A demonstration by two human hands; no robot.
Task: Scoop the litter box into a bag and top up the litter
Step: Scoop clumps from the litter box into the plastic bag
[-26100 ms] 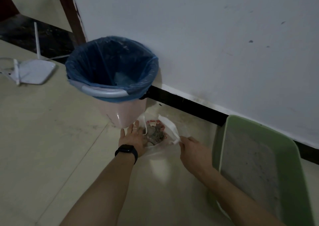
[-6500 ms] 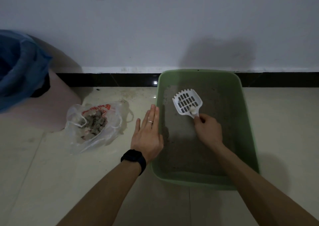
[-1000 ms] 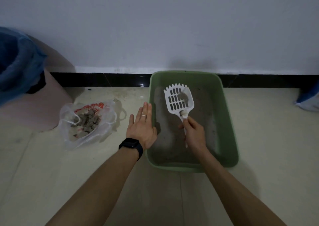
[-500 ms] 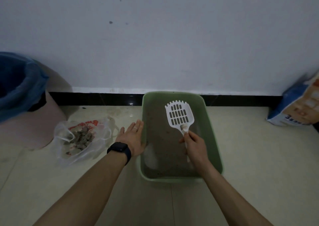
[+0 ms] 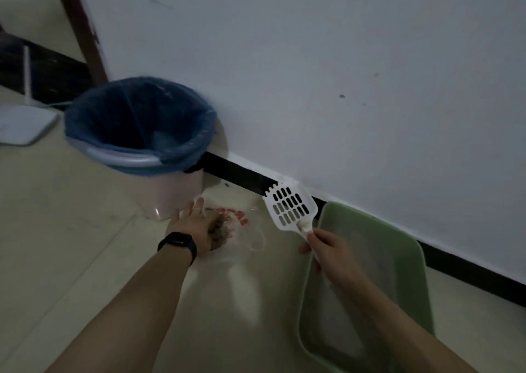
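We look down on the green litter box, which sits on the pale floor at the lower right, its far end close to the black baseboard. Grey litter lies inside, too blurred for us to read its surface.

Our right hand is over the box's near-left corner, its fingers curled tight round the handle of the white slotted scoop. The scoop is raised off the floor, its head tilted up and away from us, and in this view it hangs between the box and the bag.

Left of the scoop lies the clear plastic bag with red print, crumpled on the floor just in front of the bin. Dark clumps sit in its mouth. Our left hand rests on the bag's left edge with its fingers stretched out straight and close together, tips pointing toward the bin. We cannot tell whether the thumb catches the plastic. A black watch wraps that wrist.

Behind the bag stands the pale pink bin, lined with a blue liner folded over its rim — it is set against the white wall. Farther left a white router lies flat on the floor, and a dark door frame rises at the wall's end.
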